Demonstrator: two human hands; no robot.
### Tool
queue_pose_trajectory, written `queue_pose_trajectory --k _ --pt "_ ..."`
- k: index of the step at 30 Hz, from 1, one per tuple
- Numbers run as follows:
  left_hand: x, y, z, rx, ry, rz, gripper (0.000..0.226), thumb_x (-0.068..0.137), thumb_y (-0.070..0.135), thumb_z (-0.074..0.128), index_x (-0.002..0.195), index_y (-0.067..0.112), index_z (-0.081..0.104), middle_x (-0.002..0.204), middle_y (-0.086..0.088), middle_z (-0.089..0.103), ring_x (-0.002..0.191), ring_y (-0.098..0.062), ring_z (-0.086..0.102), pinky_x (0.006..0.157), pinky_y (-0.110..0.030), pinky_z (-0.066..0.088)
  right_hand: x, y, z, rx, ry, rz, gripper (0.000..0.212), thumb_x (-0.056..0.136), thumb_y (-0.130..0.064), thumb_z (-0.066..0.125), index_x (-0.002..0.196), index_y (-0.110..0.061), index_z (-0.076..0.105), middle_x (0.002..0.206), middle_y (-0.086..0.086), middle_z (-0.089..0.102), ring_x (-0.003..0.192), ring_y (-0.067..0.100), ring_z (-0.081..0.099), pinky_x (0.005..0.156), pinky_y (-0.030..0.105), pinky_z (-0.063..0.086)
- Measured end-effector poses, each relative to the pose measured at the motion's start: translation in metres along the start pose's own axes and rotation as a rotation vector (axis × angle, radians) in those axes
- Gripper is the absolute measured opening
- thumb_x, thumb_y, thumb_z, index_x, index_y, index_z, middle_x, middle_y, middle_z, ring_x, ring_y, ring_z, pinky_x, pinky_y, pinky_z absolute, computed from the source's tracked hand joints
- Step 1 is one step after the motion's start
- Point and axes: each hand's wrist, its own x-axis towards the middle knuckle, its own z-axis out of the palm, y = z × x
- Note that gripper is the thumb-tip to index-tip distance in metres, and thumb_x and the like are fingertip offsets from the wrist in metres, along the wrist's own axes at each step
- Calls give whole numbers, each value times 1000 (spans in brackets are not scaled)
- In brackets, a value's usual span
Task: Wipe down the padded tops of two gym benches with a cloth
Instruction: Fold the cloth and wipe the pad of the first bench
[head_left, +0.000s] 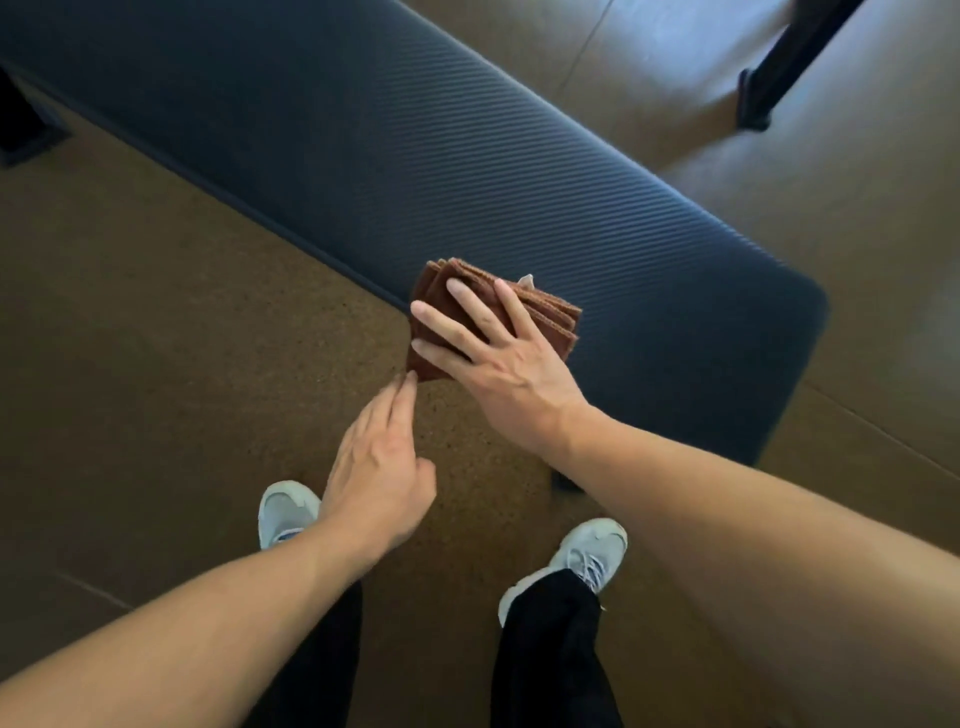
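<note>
A folded brown cloth (545, 317) lies on the near edge of a dark blue ribbed bench pad (441, 156) that runs from upper left to right. My right hand (498, 358) lies flat on the cloth with straight, spread fingers pressing it onto the pad. Part of the cloth overhangs the pad's edge. My left hand (379, 462) reaches from below, and its straight fingertips touch the cloth's lower left corner.
Brown cork-like floor (156, 338) surrounds the bench. A black frame leg (779, 67) of other equipment stands at the upper right, and a dark base (26, 130) at the far left. My two light sneakers (288, 509) stand close to the bench.
</note>
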Motion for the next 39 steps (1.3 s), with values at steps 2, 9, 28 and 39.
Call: queue_pose_trajectory --k 2,9,28,39 --pt "-4 23 19 20 -34 26 86 96 19 59 161 29 3 169 4 9 155 -13 7 124 -34 9 -40 11 12 1 -7 13 68 96 -22 36 162 -34 27 175 -2 -3 160 32 -6 126 62 3" --pt "-34 77 80 129 -127 226 79 97 24 57 161 24 11 168 3 15 154 -9 10 121 -26 3 -154 39 52 33 31 63 72 95 -21 32 165 -32 18 175 1 -3 160 35 -6 126 63 3" --pt "26 246 114 56 44 429 68 98 16 50 159 22 21 168 0 16 155 -14 6 127 -48 10 -209 36 76 1346 682 1381 57 108 -44 40 159 -52 16 169 -28 -3 159 10 0 125 50 25" --pt "101 323 106 754 -414 159 168 51 53 96 143 37 -44 147 -2 -57 141 -36 -43 108 -82 11 -190 209 53 1759 734 1364 64 100 -49 61 157 -33 38 146 -5 60 131 16 58 116 42 44"
